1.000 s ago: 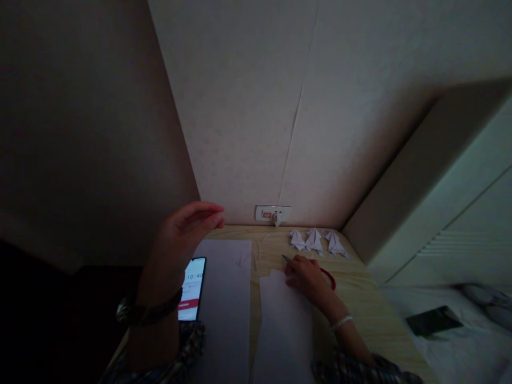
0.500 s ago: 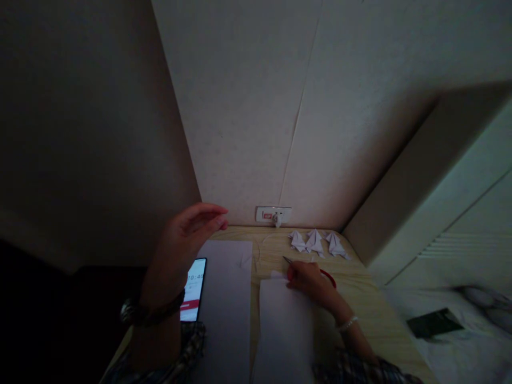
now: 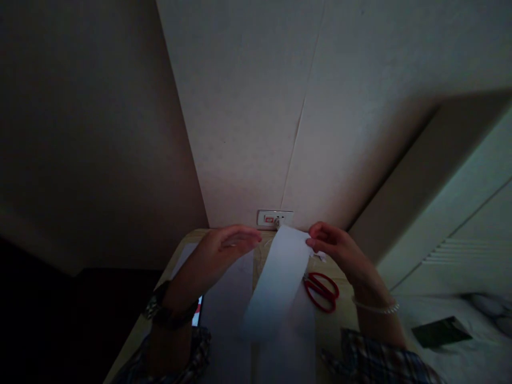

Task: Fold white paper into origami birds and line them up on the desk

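My right hand (image 3: 330,242) pinches the upper right corner of a white strip of paper (image 3: 280,274), which is lifted and tilted above the table. My left hand (image 3: 234,242) hovers to the left of the strip, apart from it, with fingers stretched out and the thumb below them. Another white sheet (image 3: 292,346) lies under the raised strip. Red-handled scissors (image 3: 321,292) rest to the right of the strip, their blades hidden behind it. Behind the strip and my right hand, only a bit of the folded paper pieces (image 3: 319,256) shows.
A larger white sheet (image 3: 230,304) lies on the left of the wooden table (image 3: 334,322). A phone (image 3: 197,312) is mostly covered by my left wrist. The wall socket (image 3: 276,217) with a plug sits just behind the table. A green flat item (image 3: 441,332) lies on white cloth at the right.
My right hand has left the scissors' side and raised a paper strip by its corner. My left hand has moved right and down towards the strip. The folded pieces are now mostly covered.
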A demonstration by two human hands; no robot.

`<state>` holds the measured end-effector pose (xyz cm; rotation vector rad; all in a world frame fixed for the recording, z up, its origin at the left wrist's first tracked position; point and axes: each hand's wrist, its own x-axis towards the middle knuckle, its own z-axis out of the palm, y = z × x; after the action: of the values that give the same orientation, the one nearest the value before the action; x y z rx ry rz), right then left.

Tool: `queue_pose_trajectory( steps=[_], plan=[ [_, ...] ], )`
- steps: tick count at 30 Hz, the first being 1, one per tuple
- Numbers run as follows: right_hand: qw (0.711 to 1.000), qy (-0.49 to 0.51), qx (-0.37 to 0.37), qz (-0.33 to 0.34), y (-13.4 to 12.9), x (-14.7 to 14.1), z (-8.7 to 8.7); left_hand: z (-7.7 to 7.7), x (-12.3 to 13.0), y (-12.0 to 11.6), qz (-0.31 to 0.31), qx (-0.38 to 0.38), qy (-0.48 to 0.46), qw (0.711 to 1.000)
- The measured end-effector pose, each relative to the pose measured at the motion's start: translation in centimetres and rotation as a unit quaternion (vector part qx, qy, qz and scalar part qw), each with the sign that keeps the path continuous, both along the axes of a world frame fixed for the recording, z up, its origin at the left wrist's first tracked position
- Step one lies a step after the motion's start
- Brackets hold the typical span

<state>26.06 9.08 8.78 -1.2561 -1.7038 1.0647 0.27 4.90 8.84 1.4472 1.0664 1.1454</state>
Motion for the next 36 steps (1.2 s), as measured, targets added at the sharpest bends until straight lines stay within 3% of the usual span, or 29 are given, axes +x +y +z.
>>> queue_pose_trajectory(
  steps=[4,10,18,24,30,36],
  plan=[
    [0.996,0.06,0.038,-0.046,-0.2,-0.6,1.0,-0.2,0.8,0.1,-0.048,-0.004,0.007,0.999],
    [0.987,0.105,0.087,-0.085,-0.8,-1.4,1.7,-0.5,1.0,0.2,-0.003,0.019,0.049,0.999],
    [0.97,0.158,0.136,-0.122,-2.1,-3.3,2.1,-1.1,1.0,0.6,0.021,-0.003,-0.007,1.0],
    [0.949,0.187,0.195,-0.161,-2.9,-4.8,1.9,-0.4,1.5,0.2,0.007,-0.031,-0.057,0.998],
    [0.937,0.151,0.245,-0.2,-3.8,-6.1,2.0,-0.1,2.3,-0.2,-0.051,-0.064,-0.101,0.991],
    [0.921,0.035,0.359,-0.145,-4.6,-6.5,1.7,0.1,2.8,-0.4,-0.01,-0.025,-0.123,0.992]
  ],
)
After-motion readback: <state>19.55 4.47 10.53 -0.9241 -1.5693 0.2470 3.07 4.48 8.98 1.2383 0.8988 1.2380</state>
